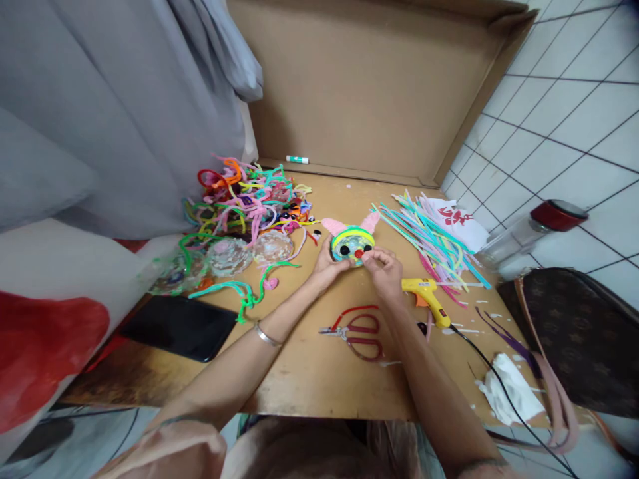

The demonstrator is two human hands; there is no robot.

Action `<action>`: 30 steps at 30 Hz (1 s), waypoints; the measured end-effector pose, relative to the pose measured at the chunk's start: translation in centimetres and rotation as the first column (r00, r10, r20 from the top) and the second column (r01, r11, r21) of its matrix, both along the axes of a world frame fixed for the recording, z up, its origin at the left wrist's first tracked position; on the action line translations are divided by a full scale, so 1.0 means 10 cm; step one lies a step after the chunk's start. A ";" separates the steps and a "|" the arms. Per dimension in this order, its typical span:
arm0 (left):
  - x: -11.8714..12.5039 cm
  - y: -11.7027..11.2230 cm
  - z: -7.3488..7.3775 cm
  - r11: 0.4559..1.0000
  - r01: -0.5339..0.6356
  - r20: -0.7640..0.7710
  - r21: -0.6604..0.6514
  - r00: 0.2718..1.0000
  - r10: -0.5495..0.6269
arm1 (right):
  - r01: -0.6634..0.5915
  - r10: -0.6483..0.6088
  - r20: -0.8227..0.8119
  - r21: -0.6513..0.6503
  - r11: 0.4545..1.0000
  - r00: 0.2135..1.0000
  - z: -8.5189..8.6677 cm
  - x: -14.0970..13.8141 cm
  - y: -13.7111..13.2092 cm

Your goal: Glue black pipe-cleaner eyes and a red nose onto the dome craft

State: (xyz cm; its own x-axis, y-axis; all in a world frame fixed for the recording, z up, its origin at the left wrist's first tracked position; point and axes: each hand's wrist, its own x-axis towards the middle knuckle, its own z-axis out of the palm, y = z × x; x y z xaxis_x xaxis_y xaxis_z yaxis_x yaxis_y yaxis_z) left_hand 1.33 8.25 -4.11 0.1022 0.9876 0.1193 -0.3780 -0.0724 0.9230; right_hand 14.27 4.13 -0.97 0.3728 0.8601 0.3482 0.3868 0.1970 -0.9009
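Light, soft and easily crushed, the pipe-cleaner animal face [352, 242] sits between the hands, left hand [327, 263] cupping its side, right hand [383, 267] pinching its red nose; best held by the rim

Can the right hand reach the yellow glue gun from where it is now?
Probably yes. The right hand pinches the craft face, and the glue gun lies just beside it, nothing between.

Red scissors [357, 334], a yellow glue gun [427, 298] and a black phone [180, 326] lie nearby.
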 end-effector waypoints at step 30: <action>0.07 -0.06 0.05 0.995 -0.087 -0.033 0.044 0.996 0.088 | 0.123 -0.123 -0.028 0.009 0.992 0.992 0.00 -0.13 -0.02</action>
State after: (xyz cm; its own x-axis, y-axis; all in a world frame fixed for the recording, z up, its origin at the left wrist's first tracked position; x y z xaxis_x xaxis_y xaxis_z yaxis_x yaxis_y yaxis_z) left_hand 2.00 7.64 -3.57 0.0204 0.9870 0.1597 -0.3363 -0.1437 0.9307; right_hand 12.93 3.92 -0.94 0.4854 0.8033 0.3452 0.3837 0.1590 -0.9096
